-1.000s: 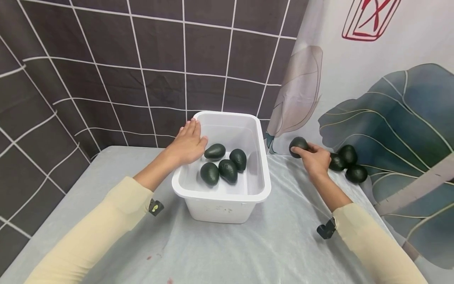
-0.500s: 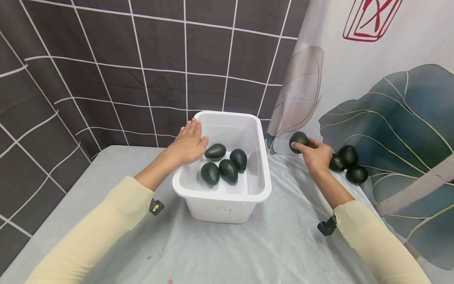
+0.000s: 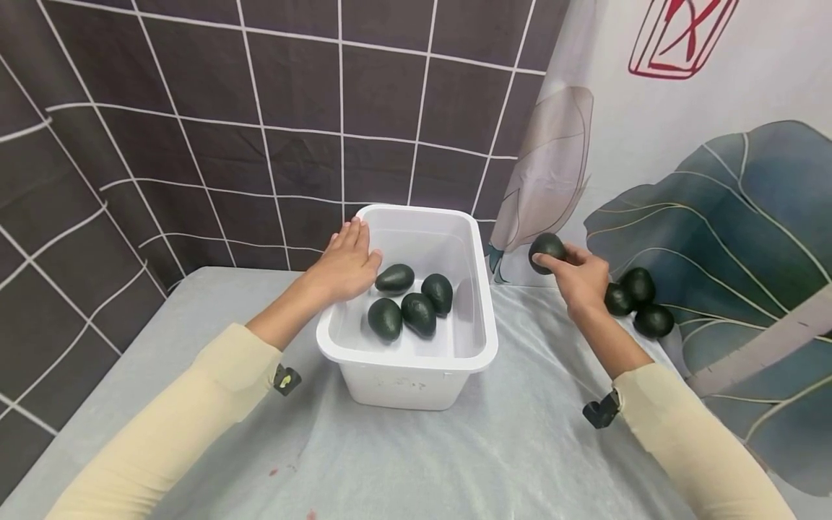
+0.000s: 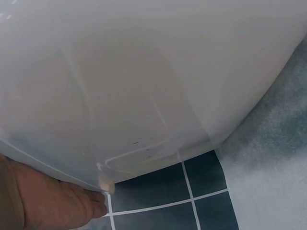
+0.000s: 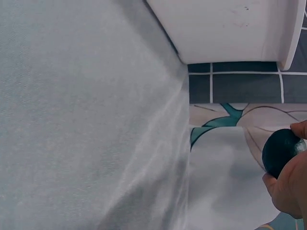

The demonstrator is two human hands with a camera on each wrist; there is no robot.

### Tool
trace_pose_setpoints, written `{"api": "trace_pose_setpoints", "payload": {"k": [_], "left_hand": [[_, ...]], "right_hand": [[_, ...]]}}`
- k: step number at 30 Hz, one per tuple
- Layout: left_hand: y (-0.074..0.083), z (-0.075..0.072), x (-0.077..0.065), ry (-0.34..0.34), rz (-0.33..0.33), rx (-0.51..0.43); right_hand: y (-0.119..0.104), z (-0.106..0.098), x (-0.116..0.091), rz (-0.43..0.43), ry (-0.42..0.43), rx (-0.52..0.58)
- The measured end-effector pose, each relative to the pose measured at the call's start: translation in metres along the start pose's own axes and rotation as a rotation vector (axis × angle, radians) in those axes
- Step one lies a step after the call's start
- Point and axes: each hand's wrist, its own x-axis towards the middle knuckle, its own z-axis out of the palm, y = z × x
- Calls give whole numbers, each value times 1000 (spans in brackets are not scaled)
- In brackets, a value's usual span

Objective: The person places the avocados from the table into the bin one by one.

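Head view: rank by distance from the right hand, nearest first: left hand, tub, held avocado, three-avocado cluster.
1. Held avocado: in the right hand, touching it.
2. Three-avocado cluster: just to that hand's right.
3. Tub: to its left, across a gap.
4. Left hand: farther left, at the tub's far side.

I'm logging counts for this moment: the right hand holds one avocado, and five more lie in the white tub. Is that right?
The count in the white tub is wrong: the head view shows four avocados lying there, not five. The right hand does hold one avocado.
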Motion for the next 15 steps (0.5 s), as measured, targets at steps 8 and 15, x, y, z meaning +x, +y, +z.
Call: {"api": "trace_pose_setpoints", "payload": {"k": [8,15], "left_hand": [[3,2,1,6,7,-9],[0,1,0,3,-3,4]], "right_hand": [[-11,-2,-1,-45,-29,1],[-18,5,-3,-68,-62,-1]]}}
